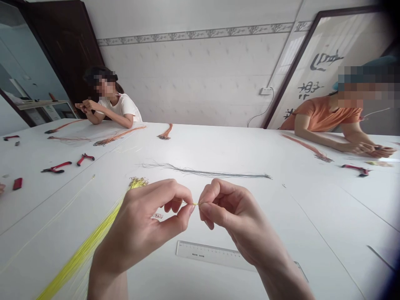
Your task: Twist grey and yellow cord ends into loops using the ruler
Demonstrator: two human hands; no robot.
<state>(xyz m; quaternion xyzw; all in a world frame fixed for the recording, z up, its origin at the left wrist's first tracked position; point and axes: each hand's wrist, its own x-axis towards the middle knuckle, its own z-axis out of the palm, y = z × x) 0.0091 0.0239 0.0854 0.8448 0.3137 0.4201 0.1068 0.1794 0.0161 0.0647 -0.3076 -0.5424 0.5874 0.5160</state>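
Over the middle of the white table, my left hand (156, 212) and my right hand (226, 206) meet almost fingertip to fingertip. Each pinches a thin yellow wire (196, 204) between thumb and index finger, and only a short piece shows in the gap. Beneath my left hand runs a bundle of yellow wires (90, 246) with small loops at its far end. A clear ruler (212, 255) lies below my hands, partly covered by my right wrist. Beyond my fingers stretches a bundle of dark wires (212, 172).
Red-handled pliers (58, 168) and smaller pliers (85, 158) lie at left, with another pair of pliers (356, 170) at right. Orange wire bundles (165, 131) rest farther back. One person (118, 108) sits across at left, another person (325, 116) at right, both handling small things.
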